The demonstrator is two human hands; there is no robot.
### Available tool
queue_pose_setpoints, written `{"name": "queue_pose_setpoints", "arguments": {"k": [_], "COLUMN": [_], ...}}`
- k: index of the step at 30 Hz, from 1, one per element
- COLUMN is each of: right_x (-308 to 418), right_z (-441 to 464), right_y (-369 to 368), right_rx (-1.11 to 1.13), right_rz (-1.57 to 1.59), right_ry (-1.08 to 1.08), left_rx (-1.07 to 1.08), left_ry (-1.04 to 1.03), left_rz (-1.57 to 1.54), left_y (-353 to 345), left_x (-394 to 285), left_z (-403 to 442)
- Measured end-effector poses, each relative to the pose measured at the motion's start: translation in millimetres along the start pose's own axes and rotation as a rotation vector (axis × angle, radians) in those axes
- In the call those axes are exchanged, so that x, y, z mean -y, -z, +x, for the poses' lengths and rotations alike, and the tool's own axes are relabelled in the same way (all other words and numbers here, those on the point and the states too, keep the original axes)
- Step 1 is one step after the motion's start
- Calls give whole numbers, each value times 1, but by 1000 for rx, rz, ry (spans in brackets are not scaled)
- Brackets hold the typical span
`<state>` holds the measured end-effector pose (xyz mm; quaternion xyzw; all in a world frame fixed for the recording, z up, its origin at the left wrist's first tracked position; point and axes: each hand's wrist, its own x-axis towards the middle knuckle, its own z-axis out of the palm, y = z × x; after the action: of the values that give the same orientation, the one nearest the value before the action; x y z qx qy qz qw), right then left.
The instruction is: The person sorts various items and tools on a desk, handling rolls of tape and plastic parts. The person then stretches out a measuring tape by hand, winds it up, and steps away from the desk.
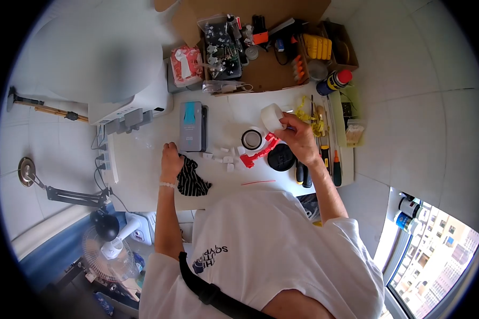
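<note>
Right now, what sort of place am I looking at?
Probably a home workbench or small repair corner: screwdrivers lie on the right of the white desk, a cardboard box of small parts stands at its back, and the right hand holds a roll of tape.

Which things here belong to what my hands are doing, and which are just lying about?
Probably in use:
- white roll, held in the right hand
- striped cloth, at the left hand

Probably just lying about:
- grey box
- green-and-orange screwdriver
- red-capped can
- fan

Unclear: red piece near the right hand.
</note>
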<state>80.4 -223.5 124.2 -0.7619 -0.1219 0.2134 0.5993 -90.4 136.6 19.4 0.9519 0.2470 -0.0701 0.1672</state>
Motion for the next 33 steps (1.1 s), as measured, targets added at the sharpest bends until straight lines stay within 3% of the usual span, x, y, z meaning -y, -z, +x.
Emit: {"name": "queue_pose_setpoints", "arguments": {"k": [5, 8, 14, 17, 22, 26, 28, 33], "right_x": [2, -3, 3, -3, -35, -35, -39, -51], "right_z": [17, 35, 88, 120, 161, 175, 185, 200], "right_y": [10, 13, 12, 4, -8, -14, -18, -27], "right_rx": [-32, -76, -181, -181, -162, -109, -40, -51], "right_rz": [16, 61, -247, -380, -644, -778, -874, -992], "right_ry": [-89, 21, 214, 238, 280, 223, 34, -36], "left_rx": [152, 218, 180, 323, 283, 221, 256, 291], "left_ry": [-159, -164, -264, -120, -185, -264, -235, -193], "left_rz": [35, 4, 55, -141, -137, -42, -73, -10], "left_y": [-10, -10, -27, -32, -47, -43, -46, -38], "left_x": [24, 27, 49, 57, 71, 68, 70, 60], "left_z": [31, 40, 53, 62, 67, 65, 65, 64]}}
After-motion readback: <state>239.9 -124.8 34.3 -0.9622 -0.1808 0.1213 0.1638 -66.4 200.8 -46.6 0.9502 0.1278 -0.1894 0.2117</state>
